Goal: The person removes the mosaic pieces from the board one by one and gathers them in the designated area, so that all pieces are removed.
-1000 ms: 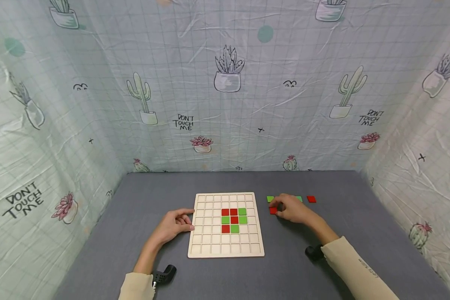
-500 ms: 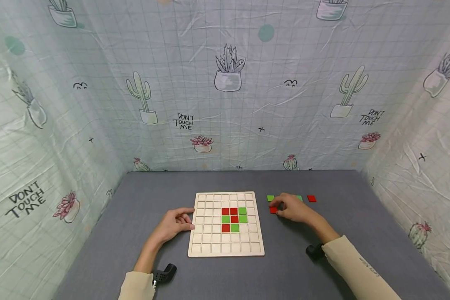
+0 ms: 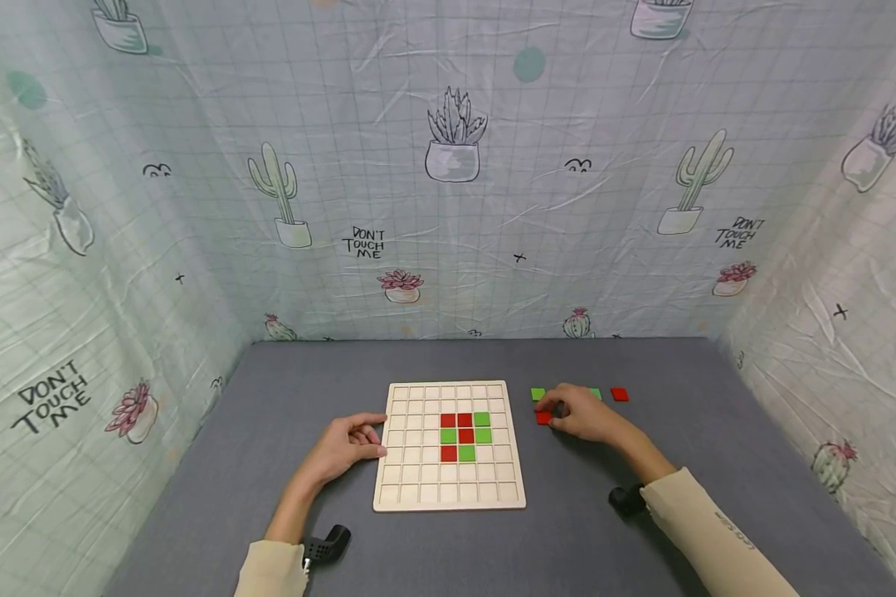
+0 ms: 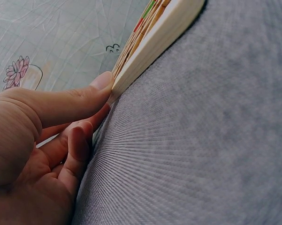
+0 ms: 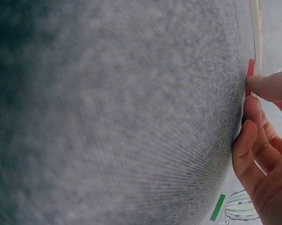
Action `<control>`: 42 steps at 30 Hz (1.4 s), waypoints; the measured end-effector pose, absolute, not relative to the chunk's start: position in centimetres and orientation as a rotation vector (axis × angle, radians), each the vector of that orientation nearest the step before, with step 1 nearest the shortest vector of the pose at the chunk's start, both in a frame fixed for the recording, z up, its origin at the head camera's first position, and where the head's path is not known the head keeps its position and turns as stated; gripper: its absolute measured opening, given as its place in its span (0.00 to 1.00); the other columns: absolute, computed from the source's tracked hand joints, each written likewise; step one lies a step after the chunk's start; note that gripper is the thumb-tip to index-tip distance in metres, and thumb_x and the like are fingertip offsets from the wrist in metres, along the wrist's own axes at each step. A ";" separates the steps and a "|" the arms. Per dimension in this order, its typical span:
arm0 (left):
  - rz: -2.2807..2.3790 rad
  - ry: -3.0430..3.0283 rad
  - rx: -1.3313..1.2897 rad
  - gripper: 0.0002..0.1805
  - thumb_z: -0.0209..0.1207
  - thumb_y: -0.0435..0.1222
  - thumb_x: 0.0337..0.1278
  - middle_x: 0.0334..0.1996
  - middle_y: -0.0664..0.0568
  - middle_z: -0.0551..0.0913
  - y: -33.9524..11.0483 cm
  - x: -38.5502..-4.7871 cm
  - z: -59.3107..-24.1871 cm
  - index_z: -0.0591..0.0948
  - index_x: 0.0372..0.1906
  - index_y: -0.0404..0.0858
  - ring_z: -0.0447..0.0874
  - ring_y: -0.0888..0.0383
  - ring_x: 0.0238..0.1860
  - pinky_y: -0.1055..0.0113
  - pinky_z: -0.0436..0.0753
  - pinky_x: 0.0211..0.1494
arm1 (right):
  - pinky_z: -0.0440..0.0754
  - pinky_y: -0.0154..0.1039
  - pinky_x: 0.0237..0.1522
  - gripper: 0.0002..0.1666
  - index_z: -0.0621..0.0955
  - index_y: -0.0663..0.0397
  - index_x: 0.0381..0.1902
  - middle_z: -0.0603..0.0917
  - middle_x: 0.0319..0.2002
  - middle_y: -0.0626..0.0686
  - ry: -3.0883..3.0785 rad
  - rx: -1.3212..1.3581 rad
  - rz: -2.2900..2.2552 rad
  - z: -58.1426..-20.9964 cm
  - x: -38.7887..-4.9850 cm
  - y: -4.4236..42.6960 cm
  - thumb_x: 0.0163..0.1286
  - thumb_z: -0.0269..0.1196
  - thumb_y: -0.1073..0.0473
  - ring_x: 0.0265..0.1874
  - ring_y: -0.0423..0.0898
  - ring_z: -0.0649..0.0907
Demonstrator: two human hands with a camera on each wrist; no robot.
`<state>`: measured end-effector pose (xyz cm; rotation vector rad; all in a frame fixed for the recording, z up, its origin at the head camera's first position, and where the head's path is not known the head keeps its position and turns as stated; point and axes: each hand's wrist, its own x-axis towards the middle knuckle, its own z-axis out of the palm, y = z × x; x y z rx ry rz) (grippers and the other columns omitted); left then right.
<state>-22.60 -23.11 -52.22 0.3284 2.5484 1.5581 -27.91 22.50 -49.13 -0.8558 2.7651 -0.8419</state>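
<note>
A square wooden grid board (image 3: 411, 477) lies on the table, with several red and green square tiles (image 3: 466, 436) in its cells. My left hand (image 3: 339, 448) rests at the board's left edge, its thumb (image 4: 96, 89) and forefinger touching the edge at separate spots. To the right of the board, my right hand (image 3: 582, 413) pinches a red tile (image 3: 542, 418) that is still at table level; the thumb (image 5: 270, 86) meets the tile in the right wrist view. The right forefinger's tip is hidden there.
Behind the right hand lie a light green tile (image 3: 538, 394), a partly covered green tile (image 3: 596, 393) and a red tile (image 3: 620, 395). A grey cloth covers the table (image 3: 306, 373). Printed curtains (image 3: 448, 224) enclose the back and sides.
</note>
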 end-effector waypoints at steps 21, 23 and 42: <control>1.559 2.536 0.349 0.33 0.75 0.32 0.54 0.35 0.43 0.85 -23.5 -22.5 -52.2 0.79 0.65 0.29 0.78 0.60 0.28 0.70 0.79 0.34 | 0.79 0.36 0.36 0.16 0.86 0.57 0.53 0.85 0.46 0.56 2.807 -0.962 -0.781 -47.8 -28.0 19.4 0.67 0.69 0.66 0.30 0.37 0.80; 1.561 2.538 0.349 0.33 0.75 0.33 0.54 0.35 0.43 0.85 -23.5 -22.5 -52.2 0.79 0.66 0.30 0.78 0.60 0.28 0.70 0.79 0.35 | 0.79 0.37 0.36 0.16 0.86 0.56 0.53 0.85 0.46 0.56 2.801 -0.958 -0.785 -47.7 -28.0 18.6 0.67 0.69 0.65 0.31 0.37 0.80; 1.571 2.519 0.384 0.32 0.74 0.33 0.56 0.36 0.42 0.85 -23.5 -22.3 -52.2 0.79 0.65 0.30 0.78 0.60 0.29 0.70 0.79 0.36 | 0.81 0.37 0.39 0.17 0.86 0.53 0.56 0.85 0.47 0.55 2.688 -1.054 -0.798 -47.5 -28.7 11.3 0.69 0.65 0.64 0.32 0.40 0.83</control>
